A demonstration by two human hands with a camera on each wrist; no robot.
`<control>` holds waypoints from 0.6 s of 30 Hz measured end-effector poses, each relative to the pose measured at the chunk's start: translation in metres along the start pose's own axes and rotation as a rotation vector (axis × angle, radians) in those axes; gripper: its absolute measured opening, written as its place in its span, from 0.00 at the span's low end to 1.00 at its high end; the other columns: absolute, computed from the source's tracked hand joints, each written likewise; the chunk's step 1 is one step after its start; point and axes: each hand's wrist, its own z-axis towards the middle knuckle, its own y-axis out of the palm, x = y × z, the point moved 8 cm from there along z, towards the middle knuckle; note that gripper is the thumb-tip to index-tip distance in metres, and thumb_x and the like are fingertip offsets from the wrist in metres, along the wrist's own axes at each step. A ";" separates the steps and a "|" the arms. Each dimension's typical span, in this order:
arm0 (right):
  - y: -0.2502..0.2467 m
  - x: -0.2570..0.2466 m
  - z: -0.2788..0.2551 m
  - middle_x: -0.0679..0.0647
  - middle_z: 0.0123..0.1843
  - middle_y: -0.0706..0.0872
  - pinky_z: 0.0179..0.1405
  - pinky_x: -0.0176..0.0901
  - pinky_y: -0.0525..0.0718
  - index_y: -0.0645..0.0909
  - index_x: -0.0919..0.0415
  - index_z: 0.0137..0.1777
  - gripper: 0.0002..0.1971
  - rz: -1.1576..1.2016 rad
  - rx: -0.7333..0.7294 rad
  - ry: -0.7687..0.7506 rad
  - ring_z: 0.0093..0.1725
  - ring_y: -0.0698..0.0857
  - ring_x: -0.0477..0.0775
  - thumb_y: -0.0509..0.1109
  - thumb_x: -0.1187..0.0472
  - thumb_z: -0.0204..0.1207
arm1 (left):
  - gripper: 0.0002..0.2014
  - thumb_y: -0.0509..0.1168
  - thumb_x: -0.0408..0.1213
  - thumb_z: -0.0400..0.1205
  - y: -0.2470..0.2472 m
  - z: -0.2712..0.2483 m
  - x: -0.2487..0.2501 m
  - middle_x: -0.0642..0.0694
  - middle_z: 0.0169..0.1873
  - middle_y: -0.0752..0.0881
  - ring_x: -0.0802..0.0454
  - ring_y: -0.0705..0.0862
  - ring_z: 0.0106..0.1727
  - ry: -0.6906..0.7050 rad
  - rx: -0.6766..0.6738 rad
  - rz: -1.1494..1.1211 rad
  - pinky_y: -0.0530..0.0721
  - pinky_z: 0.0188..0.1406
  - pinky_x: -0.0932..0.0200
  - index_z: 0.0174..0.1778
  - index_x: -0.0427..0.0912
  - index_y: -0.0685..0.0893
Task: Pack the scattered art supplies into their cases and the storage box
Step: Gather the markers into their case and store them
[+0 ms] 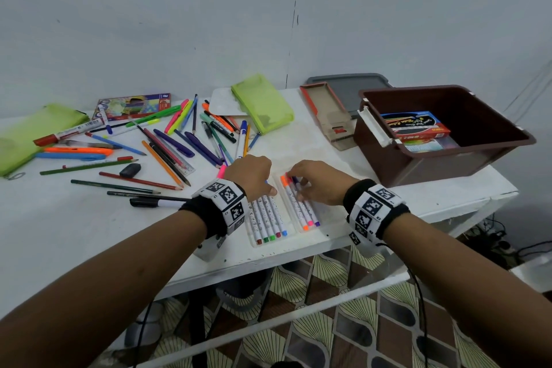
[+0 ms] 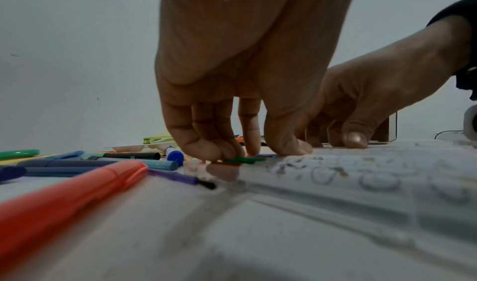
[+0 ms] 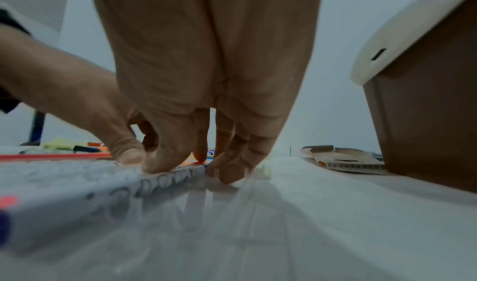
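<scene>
Fingertips of both bent hands, left hand point(image 1: 249, 178) and right hand point(image 1: 318, 181), press markers point(image 1: 270, 218) in a clear case point(image 1: 291, 234) at the white table's point(image 1: 89, 233) front edge.

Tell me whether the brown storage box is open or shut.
Open. The brown storage box has no lid on, and a red pack shows inside.

The far ends of the markers point(image 1: 270, 216) in the clear case point(image 1: 291, 225) are covered by the left hand point(image 1: 249, 178) and the right hand point(image 1: 316, 181). Print on the marker barrels is blurred in both wrist views. The green pouch point(image 1: 28, 136) is cut off at the left edge.
</scene>
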 end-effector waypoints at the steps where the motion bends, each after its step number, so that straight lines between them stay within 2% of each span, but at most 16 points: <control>1: 0.001 -0.001 0.000 0.58 0.67 0.80 0.60 0.43 0.76 0.80 0.63 0.69 0.22 -0.023 0.002 -0.001 0.62 0.81 0.58 0.75 0.65 0.75 | 0.20 0.74 0.54 0.74 0.000 0.000 0.000 0.43 0.48 0.82 0.41 0.82 0.50 -0.002 -0.002 0.001 0.81 0.47 0.51 0.48 0.43 0.77; 5: 0.004 0.001 -0.001 0.56 0.66 0.78 0.60 0.46 0.79 0.77 0.61 0.70 0.25 0.012 -0.053 -0.007 0.61 0.80 0.58 0.77 0.61 0.74 | 0.23 0.74 0.55 0.74 -0.002 0.000 0.000 0.42 0.51 0.83 0.42 0.83 0.52 0.015 -0.044 -0.019 0.81 0.49 0.52 0.52 0.41 0.80; 7: 0.005 0.001 -0.004 0.56 0.69 0.76 0.65 0.48 0.78 0.74 0.63 0.74 0.30 0.048 -0.119 -0.025 0.64 0.78 0.57 0.78 0.58 0.73 | 0.27 0.76 0.57 0.71 -0.001 0.000 0.000 0.43 0.52 0.83 0.44 0.82 0.53 0.044 -0.089 -0.009 0.80 0.48 0.54 0.55 0.41 0.80; 9: 0.005 -0.001 -0.009 0.56 0.74 0.73 0.71 0.46 0.74 0.71 0.64 0.77 0.36 0.060 -0.158 -0.042 0.68 0.75 0.55 0.80 0.56 0.71 | 0.32 0.78 0.58 0.68 0.002 -0.002 0.001 0.45 0.52 0.83 0.45 0.81 0.54 0.058 -0.125 0.035 0.79 0.48 0.54 0.58 0.41 0.79; 12: 0.008 -0.001 -0.009 0.55 0.77 0.70 0.75 0.48 0.70 0.67 0.63 0.79 0.44 0.003 -0.156 -0.030 0.73 0.72 0.56 0.84 0.53 0.66 | 0.34 0.79 0.59 0.65 0.004 -0.001 0.003 0.44 0.53 0.83 0.45 0.80 0.54 0.069 -0.130 0.078 0.81 0.50 0.51 0.58 0.41 0.77; 15: 0.009 0.001 -0.006 0.54 0.73 0.72 0.74 0.50 0.73 0.67 0.60 0.78 0.46 0.018 -0.148 -0.003 0.69 0.74 0.55 0.86 0.52 0.62 | 0.34 0.79 0.59 0.65 0.005 -0.001 0.003 0.43 0.52 0.82 0.45 0.80 0.54 0.065 -0.120 0.076 0.80 0.50 0.50 0.58 0.40 0.77; 18: 0.009 0.003 -0.007 0.54 0.77 0.67 0.76 0.50 0.71 0.60 0.59 0.82 0.52 0.049 -0.170 0.033 0.72 0.73 0.55 0.86 0.53 0.62 | 0.34 0.79 0.59 0.65 0.005 -0.002 0.004 0.43 0.50 0.82 0.44 0.80 0.54 0.060 -0.105 0.088 0.78 0.47 0.52 0.57 0.39 0.77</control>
